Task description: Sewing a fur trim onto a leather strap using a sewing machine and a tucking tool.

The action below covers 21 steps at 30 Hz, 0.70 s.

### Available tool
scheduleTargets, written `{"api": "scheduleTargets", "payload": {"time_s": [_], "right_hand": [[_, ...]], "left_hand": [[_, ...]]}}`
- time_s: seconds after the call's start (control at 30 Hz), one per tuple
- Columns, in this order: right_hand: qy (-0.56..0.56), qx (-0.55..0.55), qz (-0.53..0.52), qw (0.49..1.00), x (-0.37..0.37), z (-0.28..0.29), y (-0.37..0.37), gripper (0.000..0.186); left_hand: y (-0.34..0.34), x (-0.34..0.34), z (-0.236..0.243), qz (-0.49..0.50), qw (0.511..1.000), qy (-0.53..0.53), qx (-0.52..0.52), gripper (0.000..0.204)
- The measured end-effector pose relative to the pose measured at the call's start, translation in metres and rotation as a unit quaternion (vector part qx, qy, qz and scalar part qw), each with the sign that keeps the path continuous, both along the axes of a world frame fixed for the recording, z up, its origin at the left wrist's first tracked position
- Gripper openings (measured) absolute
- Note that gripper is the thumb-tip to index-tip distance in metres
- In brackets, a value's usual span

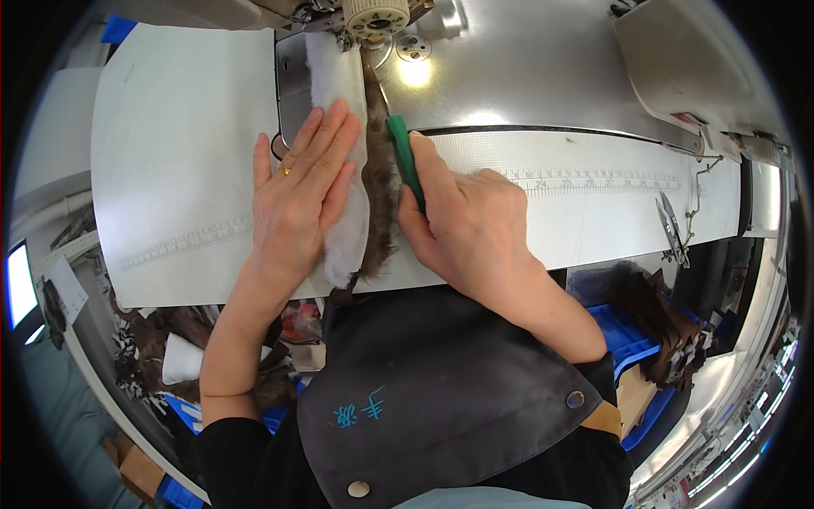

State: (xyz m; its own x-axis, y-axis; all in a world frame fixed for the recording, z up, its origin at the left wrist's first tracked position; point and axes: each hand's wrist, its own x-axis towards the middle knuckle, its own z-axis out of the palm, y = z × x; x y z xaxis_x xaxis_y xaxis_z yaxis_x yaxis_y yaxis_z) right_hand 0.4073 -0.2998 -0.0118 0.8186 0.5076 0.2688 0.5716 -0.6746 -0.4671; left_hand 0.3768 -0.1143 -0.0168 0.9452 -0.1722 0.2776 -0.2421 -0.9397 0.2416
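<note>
A strip of white fluffy padding runs from the table's near edge up to the sewing machine. Along its right side lies a strip of brown fur, and both reach under the machine's head. My left hand rests flat on the padding, fingers stretched out, a ring on one of them. Just right of the fur, my right hand grips a slim green tool. Its upper end points toward the machine and touches or nearly touches the fur; its tip's kind cannot be made out.
The white tabletop carries printed rulers, with a metal machine bed beyond. Thread snips lie at the right edge. Below the table are blue bins with brown fur pieces at right and more scraps at left.
</note>
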Motion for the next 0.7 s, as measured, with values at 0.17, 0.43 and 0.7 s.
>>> {"api": "scheduleTargets", "payload": {"time_s": [0.17,0.43,0.7], "right_hand": [[-0.004,0.048,0.024,0.999,0.0,-0.005,0.003,0.046],[-0.007,0.074,0.087,0.993,0.004,-0.002,-0.008,0.052],[-0.006,0.042,0.211,0.977,0.027,0.004,-0.036,0.044]], "left_hand": [[0.001,-0.001,-0.001,-0.006,1.0,0.003,-0.006,0.04],[0.002,0.0,-0.001,-0.005,1.0,0.0,-0.012,0.04],[0.001,-0.001,0.001,-0.002,1.0,0.005,-0.013,0.04]]}}
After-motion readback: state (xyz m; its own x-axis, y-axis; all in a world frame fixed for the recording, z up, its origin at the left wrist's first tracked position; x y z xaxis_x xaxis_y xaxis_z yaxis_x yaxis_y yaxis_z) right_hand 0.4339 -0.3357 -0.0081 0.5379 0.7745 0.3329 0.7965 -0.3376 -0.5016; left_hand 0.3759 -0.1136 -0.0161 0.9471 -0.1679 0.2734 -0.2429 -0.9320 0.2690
